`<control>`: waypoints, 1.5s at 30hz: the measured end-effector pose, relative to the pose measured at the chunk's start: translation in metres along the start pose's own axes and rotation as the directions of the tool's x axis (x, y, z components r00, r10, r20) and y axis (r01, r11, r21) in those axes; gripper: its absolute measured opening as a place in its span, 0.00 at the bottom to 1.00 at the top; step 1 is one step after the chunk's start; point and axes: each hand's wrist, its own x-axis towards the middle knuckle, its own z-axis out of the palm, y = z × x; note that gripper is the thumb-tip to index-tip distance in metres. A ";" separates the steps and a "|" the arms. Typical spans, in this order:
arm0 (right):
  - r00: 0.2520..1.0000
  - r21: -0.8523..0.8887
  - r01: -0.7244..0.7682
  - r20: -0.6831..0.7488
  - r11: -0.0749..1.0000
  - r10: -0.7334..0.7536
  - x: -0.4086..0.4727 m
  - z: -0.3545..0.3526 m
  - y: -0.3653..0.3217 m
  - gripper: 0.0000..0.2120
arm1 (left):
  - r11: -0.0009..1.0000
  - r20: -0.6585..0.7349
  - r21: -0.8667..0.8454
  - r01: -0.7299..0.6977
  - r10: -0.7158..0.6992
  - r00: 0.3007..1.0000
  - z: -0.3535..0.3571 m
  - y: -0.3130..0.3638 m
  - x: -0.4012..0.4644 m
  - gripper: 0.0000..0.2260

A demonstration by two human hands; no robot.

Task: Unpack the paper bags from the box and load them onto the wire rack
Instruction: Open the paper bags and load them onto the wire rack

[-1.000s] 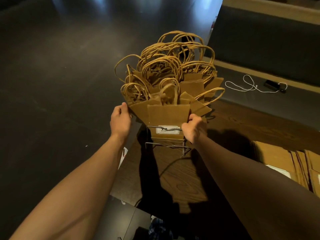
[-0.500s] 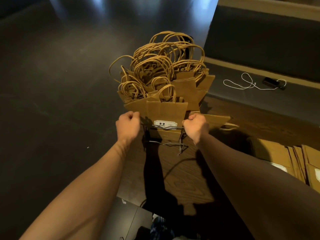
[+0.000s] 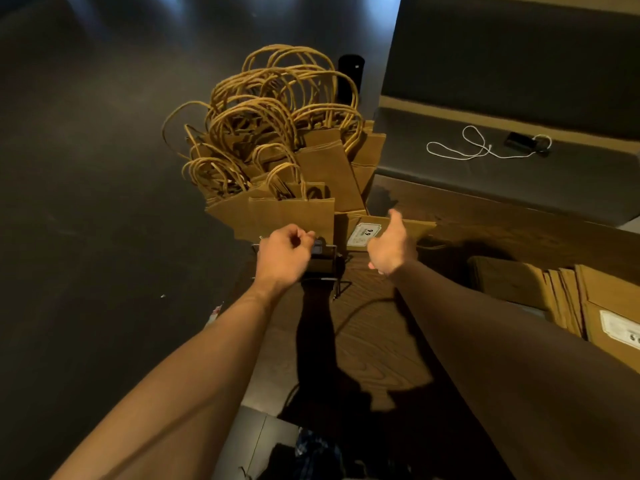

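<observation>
While the paper bags (image 3: 287, 174) stand packed upright in the wire rack (image 3: 329, 251) at the near left corner of the wooden counter (image 3: 374, 341), their twisted handles arching up in a tangle, one bag (image 3: 384, 230) is seen lying flat just right of the rack, its price label facing up. That bag seems to have slipped out, so the step in hand is judged to be tidying the front row. It would be done well if the front bags were squared against the rack's wire edge and the loose bag stood back upright among them, handles kept free of the tangle. The left hand (image 3: 285, 256) is curled at the rack's front, fingertips bunched close against the front bag's lower edge; whether paper or wire is actually pinched cannot be told. The right hand (image 3: 393, 245) is released, fingers relaxed and spread above the fallen bag, holding nothing. More flat bags (image 3: 568, 299) are stacked at the counter's right edge.
</observation>
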 end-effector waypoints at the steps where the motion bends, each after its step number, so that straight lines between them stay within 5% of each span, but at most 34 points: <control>1: 1.000 -0.055 -0.002 0.021 0.998 0.003 0.002 -0.003 0.000 0.31 | 1.000 0.020 0.004 -0.014 0.014 1.000 0.002 0.002 0.000 0.11; 6: 0.979 -0.457 0.178 -0.002 0.872 -0.201 0.007 -0.023 -0.004 0.08 | 0.995 0.070 0.072 -0.073 0.068 0.995 0.000 0.012 0.003 0.07; 10: 0.862 -0.750 0.331 -0.007 0.572 -0.508 0.004 -0.028 -0.023 0.10 | 0.922 0.039 0.209 -0.326 0.325 0.945 -0.005 0.023 0.005 0.06; 13: 0.757 -0.759 0.519 0.194 0.393 -0.624 0.002 -0.039 -0.043 0.12 | 0.817 0.126 0.317 -0.482 0.467 0.875 0.000 0.042 0.006 0.15; 16: 0.662 -0.697 0.658 0.354 0.285 -0.661 -0.005 -0.048 -0.061 0.12 | 0.826 0.197 0.389 -0.408 0.358 0.913 0.012 0.058 0.008 0.23; 19: 0.528 -0.736 0.672 0.400 0.081 -0.749 -0.010 -0.052 -0.069 0.10 | 0.879 0.119 0.380 -0.287 0.261 0.958 0.022 0.061 0.015 0.14; 21: 0.403 -0.753 0.658 0.354 -0.001 -0.844 -0.012 -0.056 -0.066 0.12 | 0.926 0.025 0.319 -0.201 0.204 0.979 0.025 0.063 0.019 0.09; 22: 0.373 -0.746 0.664 0.271 0.052 -0.887 -0.013 -0.056 -0.063 0.13 | 0.949 -0.019 0.272 -0.159 0.170 0.985 0.026 0.063 0.022 0.09; 23: 0.391 -0.724 0.669 0.151 0.168 -0.908 -0.015 -0.057 -0.058 0.12 | 0.967 -0.049 0.219 -0.132 0.146 0.988 0.028 0.063 0.024 0.09; 26: 0.607 -0.550 0.563 -0.232 0.617 -0.760 -0.017 -0.055 -0.036 0.11 | 0.986 -0.086 0.115 -0.124 0.134 0.987 0.033 0.061 0.028 0.09; 30: 0.647 -0.351 0.471 -0.487 0.810 -0.587 -0.019 -0.058 -0.022 0.23 | 0.998 -0.136 -0.007 -0.057 0.056 0.989 0.035 0.064 0.025 0.10; 32: 0.759 0.029 0.274 -0.620 0.961 -0.198 -0.016 -0.065 -0.027 0.32 | 0.998 -0.160 -0.066 -0.012 0.001 0.987 0.034 0.068 0.026 0.11; 34: 0.847 0.459 -0.066 -0.444 0.886 0.293 -0.004 -0.072 -0.028 0.39 | 0.995 -0.153 -0.099 -0.003 -0.012 0.988 0.033 0.071 0.025 0.11; 35: 0.879 0.534 -0.195 -0.277 0.823 0.388 0.000 -0.073 -0.027 0.40 | 0.993 -0.136 -0.117 -0.009 -0.007 0.991 0.032 0.071 0.024 0.10; 38: 0.966 0.598 -0.230 0.041 0.768 0.257 0.012 -0.068 -0.019 0.38 | 0.986 -0.067 -0.161 -0.049 0.039 0.997 0.033 0.065 0.021 0.10; 42: 0.989 0.741 -0.147 0.133 0.655 0.072 0.011 -0.065 -0.022 0.21 | 0.950 0.063 -0.310 -0.027 0.049 0.997 0.032 0.052 0.022 0.07; 45: 0.986 0.792 -0.152 0.164 0.591 0.033 0.014 -0.057 -0.023 0.14 | 0.926 0.025 -0.364 -0.095 0.112 0.993 0.023 0.049 0.006 0.20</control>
